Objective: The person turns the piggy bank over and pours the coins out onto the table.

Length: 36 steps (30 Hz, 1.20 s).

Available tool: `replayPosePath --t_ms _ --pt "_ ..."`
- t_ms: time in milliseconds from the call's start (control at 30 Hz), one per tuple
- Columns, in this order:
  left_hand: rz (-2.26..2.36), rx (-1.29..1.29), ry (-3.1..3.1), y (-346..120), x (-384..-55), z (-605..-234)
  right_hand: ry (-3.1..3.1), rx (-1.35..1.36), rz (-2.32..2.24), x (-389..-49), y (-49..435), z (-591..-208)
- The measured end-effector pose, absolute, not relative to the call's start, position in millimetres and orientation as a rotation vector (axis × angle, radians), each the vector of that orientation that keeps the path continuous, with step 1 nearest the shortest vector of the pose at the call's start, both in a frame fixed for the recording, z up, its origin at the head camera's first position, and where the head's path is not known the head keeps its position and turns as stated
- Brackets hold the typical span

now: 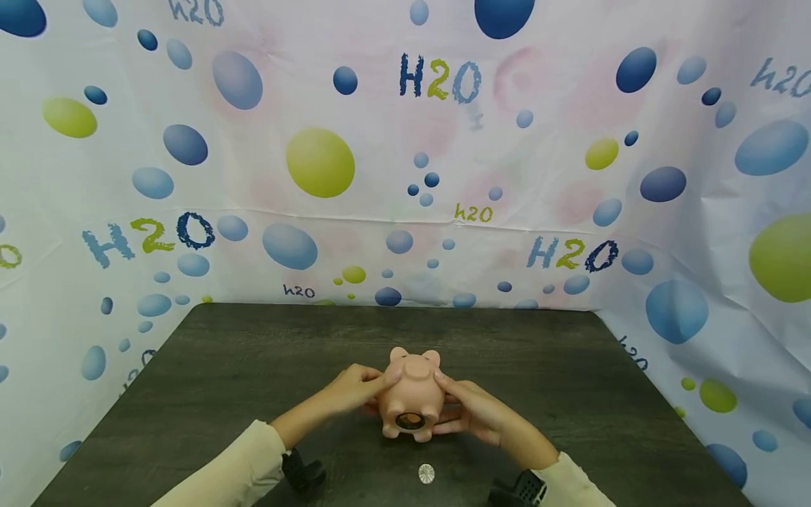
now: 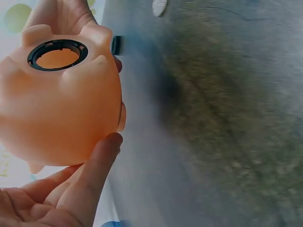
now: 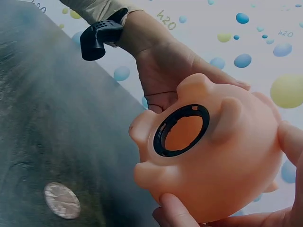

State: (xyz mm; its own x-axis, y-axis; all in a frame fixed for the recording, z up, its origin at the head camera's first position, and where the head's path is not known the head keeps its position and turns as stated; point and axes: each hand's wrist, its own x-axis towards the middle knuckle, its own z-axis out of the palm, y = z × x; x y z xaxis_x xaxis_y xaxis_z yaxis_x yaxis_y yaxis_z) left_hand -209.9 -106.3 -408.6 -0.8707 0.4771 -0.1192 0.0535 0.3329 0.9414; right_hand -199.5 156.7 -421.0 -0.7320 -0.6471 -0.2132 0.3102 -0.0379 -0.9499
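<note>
A peach-pink piggy bank (image 1: 413,386) is tipped back above the table, its belly and stubby feet facing me. My left hand (image 1: 358,389) grips its left side, the thumb near the top. From the right, my right hand (image 1: 474,411) holds the other side with thumb and fingers. On the belly is a round hole edged by a black ring (image 3: 205,121), uncovered and showing the inside. Below the piggy bank, a silver coin (image 1: 426,473) lies flat on the table, touched by neither hand.
The dark wood-grain table (image 1: 266,338) reaches back to a white backdrop (image 1: 380,105) printed with blue and green dots and "H2O" lettering. Black cameras (image 1: 303,472) sit at both wrists, close to the tabletop.
</note>
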Motion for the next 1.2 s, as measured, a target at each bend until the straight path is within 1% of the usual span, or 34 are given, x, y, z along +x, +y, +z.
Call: replayPosePath --t_ms 133,233,333,400,467,500,567,633,700,800,900,1033,1200 --pt "1.563 0.506 2.232 -101 -218 -395 1.628 -0.397 -1.838 -207 163 -403" --pt "1.581 0.587 2.257 -97 -226 -376 1.742 -0.468 -1.833 -213 167 -380" --pt "1.620 0.744 2.324 -94 -229 -352 1.910 -0.640 -1.856 -213 172 -356" --pt "1.660 0.916 2.357 -95 -226 -341 2.028 -0.837 -1.900 -208 172 -349" --pt "1.662 1.132 2.408 -99 -220 -339 2.135 -1.082 -1.947 -202 170 -355" --pt "1.658 1.223 2.411 -101 -217 -343 2.185 -1.198 -1.954 -199 168 -363" --pt "1.573 1.323 2.454 -107 -210 -361 2.256 -1.338 -1.932 -194 163 -386" --pt "1.454 1.298 2.490 -112 -205 -385 2.288 -1.356 -1.857 -191 158 -414" --pt "1.355 1.207 2.487 -115 -201 -410 2.270 -1.284 -1.779 -189 156 -439" --pt "1.336 1.095 2.468 -116 -201 -430 2.220 -1.145 -1.756 -188 155 -457" --pt "1.405 1.078 2.457 -117 -202 -429 2.177 -1.091 -1.814 -189 155 -456" --pt "1.427 1.074 2.447 -117 -204 -418 2.169 -1.128 -1.824 -193 155 -449" --pt "1.457 1.038 2.396 -119 -206 -414 2.146 -1.071 -1.807 -196 157 -442"
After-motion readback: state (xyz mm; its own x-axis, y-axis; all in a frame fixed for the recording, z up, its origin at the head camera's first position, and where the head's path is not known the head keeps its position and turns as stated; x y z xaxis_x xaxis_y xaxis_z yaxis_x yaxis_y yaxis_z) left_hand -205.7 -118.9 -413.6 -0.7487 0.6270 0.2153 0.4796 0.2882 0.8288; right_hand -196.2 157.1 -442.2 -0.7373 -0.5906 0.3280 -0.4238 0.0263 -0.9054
